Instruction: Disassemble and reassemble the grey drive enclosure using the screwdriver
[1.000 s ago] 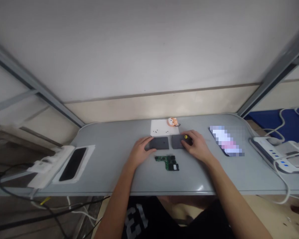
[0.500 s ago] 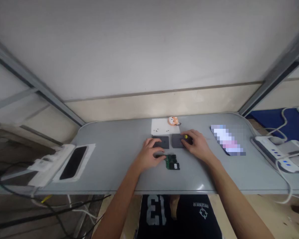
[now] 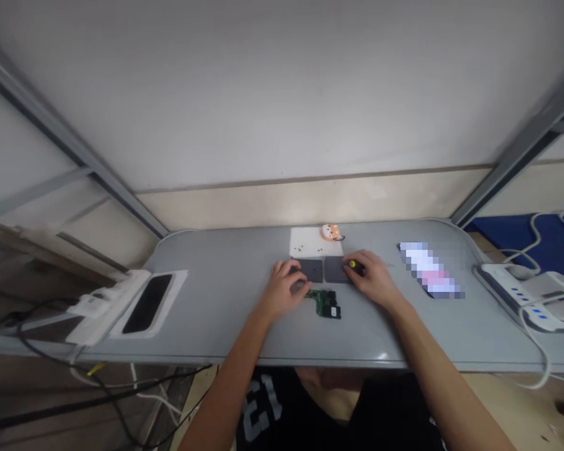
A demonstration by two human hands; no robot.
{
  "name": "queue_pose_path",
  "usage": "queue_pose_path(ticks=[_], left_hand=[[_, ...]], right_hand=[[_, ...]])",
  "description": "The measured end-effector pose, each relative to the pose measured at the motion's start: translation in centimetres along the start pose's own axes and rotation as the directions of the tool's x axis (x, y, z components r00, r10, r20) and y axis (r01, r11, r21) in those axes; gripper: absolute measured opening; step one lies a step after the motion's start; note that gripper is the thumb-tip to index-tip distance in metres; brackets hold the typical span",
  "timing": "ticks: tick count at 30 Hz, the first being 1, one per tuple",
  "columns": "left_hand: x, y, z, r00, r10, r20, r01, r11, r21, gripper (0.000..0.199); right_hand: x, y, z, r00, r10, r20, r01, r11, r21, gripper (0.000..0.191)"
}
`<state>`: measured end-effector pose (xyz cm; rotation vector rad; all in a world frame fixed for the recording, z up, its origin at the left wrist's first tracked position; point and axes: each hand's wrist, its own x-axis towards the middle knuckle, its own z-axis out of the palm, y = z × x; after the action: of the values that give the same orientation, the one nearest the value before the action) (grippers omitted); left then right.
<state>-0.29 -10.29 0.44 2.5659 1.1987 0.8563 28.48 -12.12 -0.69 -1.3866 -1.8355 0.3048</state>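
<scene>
At the left of the frame, a white power strip point(image 3: 110, 307) with plugs and a black cable lies beside a black rectangular phone point(image 3: 148, 304), which rests on a white sheet point(image 3: 168, 307). Just left of the frame's middle, the left hand point(image 3: 284, 288) curves over the left part of a dark grey, flat rectangular plate point(image 3: 314, 270), its thumb and fingers apart; whether the fingertips touch the plate, I cannot tell. Behind that plate lies a white rectangular pad point(image 3: 305, 241) bearing small dark screws point(image 3: 299, 248). Nearer the person, a green circuit board point(image 3: 320, 302) with black parts lies on the glossy grey table point(image 3: 216, 313), its left end by the left thumb. An orange-and-white animal-face case point(image 3: 330, 232) sits at the pad's right side. Next comes a second dark grey flat plate point(image 3: 334, 269), near the first; over its right part the right hand point(image 3: 369, 272) has its thumb and fingers clamped on a dark tool with a yellow round end point(image 3: 352, 264). Farther right are a phone with a lit, pixelated screen point(image 3: 427, 269) and a white multi-port charger point(image 3: 529, 294) with blue ports.
</scene>
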Motion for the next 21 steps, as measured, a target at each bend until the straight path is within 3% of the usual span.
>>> queue_pose_path(ticks=[3, 10, 21], left_hand=[[0.0, -0.9, -0.2, 0.994, -0.080, -0.071, 0.082, 0.996, 0.028, 0.016], [-0.4, -2.2, 0.1, 0.987, -0.149, 0.054, 0.145, 0.987, 0.066, 0.026], [-0.3, -2.2, -0.2, 0.978, -0.205, 0.041, 0.203, 0.978, 0.039, 0.032]], right_hand=[[-0.1, 0.0, 0.2, 1.000, -0.011, -0.008, 0.011, 1.000, 0.002, 0.016], [0.0, 0.1, 0.1, 1.000, -0.009, -0.006, 0.009, 1.000, -0.001, 0.015], [0.0, 0.1, 0.3, 0.999, -0.015, -0.041, 0.015, 1.000, -0.001, 0.017]])
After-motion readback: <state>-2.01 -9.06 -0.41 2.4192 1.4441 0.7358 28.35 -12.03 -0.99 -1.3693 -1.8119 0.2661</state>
